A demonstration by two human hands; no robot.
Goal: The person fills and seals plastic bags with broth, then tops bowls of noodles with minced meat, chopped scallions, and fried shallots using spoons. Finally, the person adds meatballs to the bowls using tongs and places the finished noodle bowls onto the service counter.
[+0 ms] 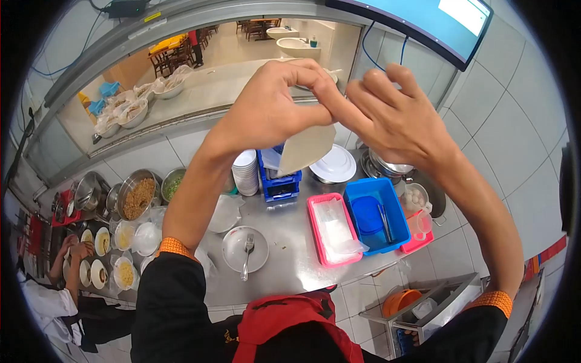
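Both hands are raised in front of me, above the steel counter, with their fingertips meeting. My left hand (281,97) is curled, thumb and forefinger pinched together. A thin, pale sheet (307,149) hangs just below it and seems held at its top edge; its material is unclear. My right hand (396,115) has its fingers folded in and reaches the left fingertips; what it grips, if anything, is hidden. Below the hands are a blue crate (280,184), a stack of white bowls (245,172) and white plates (333,164).
A bowl with a fork (245,249) sits on the counter, left of a pink tray (334,233) and a blue bin (378,215). At left, a co-worker's hands (75,248) are among small bowls. Pots of food (138,196) line the wall; a monitor (423,24) hangs above right.
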